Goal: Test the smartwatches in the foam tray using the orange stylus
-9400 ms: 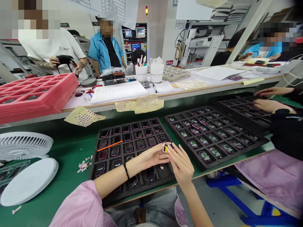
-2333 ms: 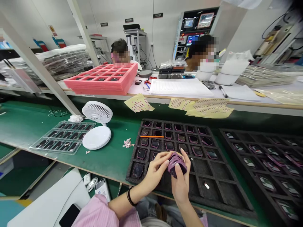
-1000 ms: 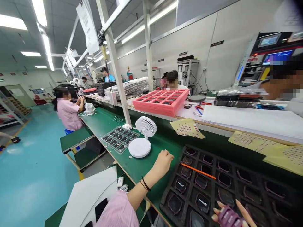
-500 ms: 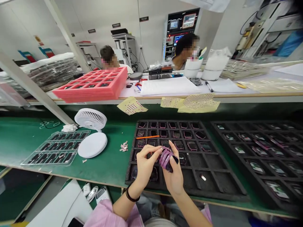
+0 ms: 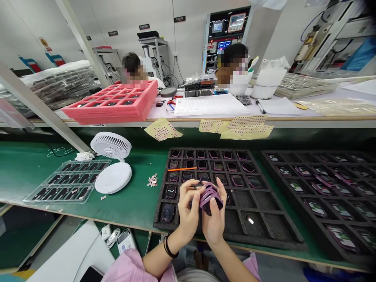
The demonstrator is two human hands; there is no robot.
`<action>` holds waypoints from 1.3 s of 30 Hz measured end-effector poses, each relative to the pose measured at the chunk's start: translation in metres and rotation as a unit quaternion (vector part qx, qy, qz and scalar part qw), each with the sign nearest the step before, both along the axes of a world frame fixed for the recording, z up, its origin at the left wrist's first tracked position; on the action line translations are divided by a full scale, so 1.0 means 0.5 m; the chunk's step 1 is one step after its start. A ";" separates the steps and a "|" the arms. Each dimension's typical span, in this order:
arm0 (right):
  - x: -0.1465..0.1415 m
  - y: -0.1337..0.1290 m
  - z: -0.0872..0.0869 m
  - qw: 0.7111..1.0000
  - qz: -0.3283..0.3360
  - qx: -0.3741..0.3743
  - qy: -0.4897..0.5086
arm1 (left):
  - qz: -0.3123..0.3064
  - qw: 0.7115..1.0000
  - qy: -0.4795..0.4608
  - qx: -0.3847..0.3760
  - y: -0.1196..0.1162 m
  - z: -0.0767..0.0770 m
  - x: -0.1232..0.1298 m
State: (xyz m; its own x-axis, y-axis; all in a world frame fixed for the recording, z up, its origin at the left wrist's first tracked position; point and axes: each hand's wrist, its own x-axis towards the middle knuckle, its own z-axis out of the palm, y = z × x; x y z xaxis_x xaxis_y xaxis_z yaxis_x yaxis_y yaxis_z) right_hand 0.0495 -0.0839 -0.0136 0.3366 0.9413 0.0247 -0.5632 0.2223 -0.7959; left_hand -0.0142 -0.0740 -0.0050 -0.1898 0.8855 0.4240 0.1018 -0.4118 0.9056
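A small stack of purple watch cases (image 5: 210,192) is held up above the black foam tray (image 5: 276,239). My right hand (image 5: 214,225) is closed around the stack from the right and below, its thumb on the dark face of the nearest case. On the left side, my left hand (image 5: 189,207) has its thumb and fingertips against the stack's edge. Its fingers are partly bent. Beneath and behind the hands, several purple-rimmed watch units (image 5: 167,213) lie in the tray's compartments. An orange stick (image 5: 182,169) rests across the tray's left part.
A second foam tray (image 5: 296,207) with watch parts lies to the right. At left are a white fan (image 5: 113,178), a clear blister tray (image 5: 85,197) and small pale pieces (image 5: 152,180). A shelf edge (image 5: 188,121) with yellow sticker sheets (image 5: 246,127) spans the back. Two people sit beyond.
The stack has turned, showing more of a dark face towards me. My left hand has moved slightly right, its fingers closer against the stack. My right thumb has shifted onto the dark face.
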 end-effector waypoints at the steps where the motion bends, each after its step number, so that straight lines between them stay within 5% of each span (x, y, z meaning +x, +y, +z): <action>1: 0.001 -0.001 -0.002 1.000 -0.002 -0.005 0.001 | -0.025 1.000 -0.002 0.005 -0.002 -0.002 -0.001; 8: -0.003 -0.003 -0.019 0.999 -0.007 -0.026 -0.018 | -0.100 0.993 -0.045 -0.052 -0.013 -0.005 -0.001; 13: 0.025 0.009 -0.008 0.996 0.036 -0.078 0.017 | -0.174 0.977 0.108 -0.063 0.011 -0.004 -0.066; 15: 0.044 0.009 -0.005 0.995 0.044 -0.087 0.017 | -0.127 0.970 0.201 -0.053 0.036 -0.015 -0.130; 17: 0.062 0.007 -0.005 0.995 0.040 -0.094 0.019 | 0.008 0.952 0.303 -0.046 0.065 -0.033 -0.205; 20: 0.075 0.002 -0.006 0.994 0.028 -0.104 0.023 | 0.130 0.869 0.459 -0.132 0.103 -0.063 -0.303; 23: 0.073 -0.001 -0.005 0.994 0.034 -0.099 0.023 | 0.139 0.819 0.527 -0.180 0.126 -0.081 -0.346; 27: 0.067 -0.002 -0.005 0.994 0.048 -0.099 0.026 | 0.143 0.801 0.546 -0.197 0.144 -0.090 -0.341; 39: 0.068 0.003 -0.003 0.994 0.070 -0.077 0.044 | 0.107 0.799 0.549 -0.222 0.193 -0.095 -0.360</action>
State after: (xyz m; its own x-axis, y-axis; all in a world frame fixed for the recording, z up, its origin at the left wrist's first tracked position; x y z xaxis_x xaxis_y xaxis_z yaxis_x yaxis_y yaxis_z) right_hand 0.0835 -0.0823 -0.0152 0.1964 0.9695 -0.1465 -0.6485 0.0163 -0.7611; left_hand -0.1944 0.0227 -0.0527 -0.0875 0.9919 0.0918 0.9599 0.0593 0.2740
